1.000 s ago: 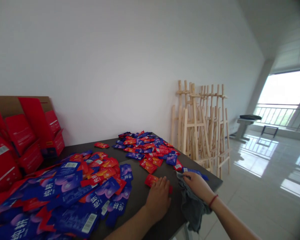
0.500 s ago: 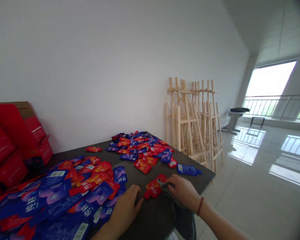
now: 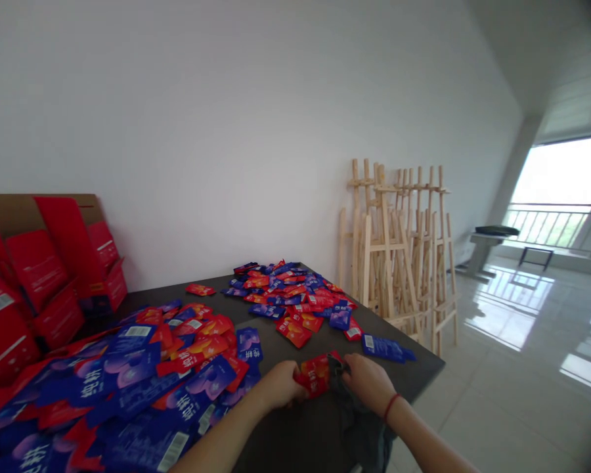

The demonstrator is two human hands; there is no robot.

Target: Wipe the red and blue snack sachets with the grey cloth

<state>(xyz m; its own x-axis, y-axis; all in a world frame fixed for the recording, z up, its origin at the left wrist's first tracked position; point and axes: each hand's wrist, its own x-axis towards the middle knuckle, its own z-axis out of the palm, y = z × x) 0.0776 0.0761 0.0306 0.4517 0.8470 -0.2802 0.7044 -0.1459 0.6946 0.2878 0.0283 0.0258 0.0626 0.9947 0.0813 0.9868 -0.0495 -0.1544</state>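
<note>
now left hand [image 3: 276, 384] and right hand [image 3: 367, 382] pinch a red sachet [image 3: 316, 374], long axis crosswise; grey cloth [image 3: 362, 420] hangs below

The left hand [image 3: 276, 385] and right hand [image 3: 367, 382] led back to bare forearms [image 3: 436, 441], and a thin red cord bracelet [image 3: 391, 406] sat snugly around the right wrist [image 3: 393, 402].
</note>
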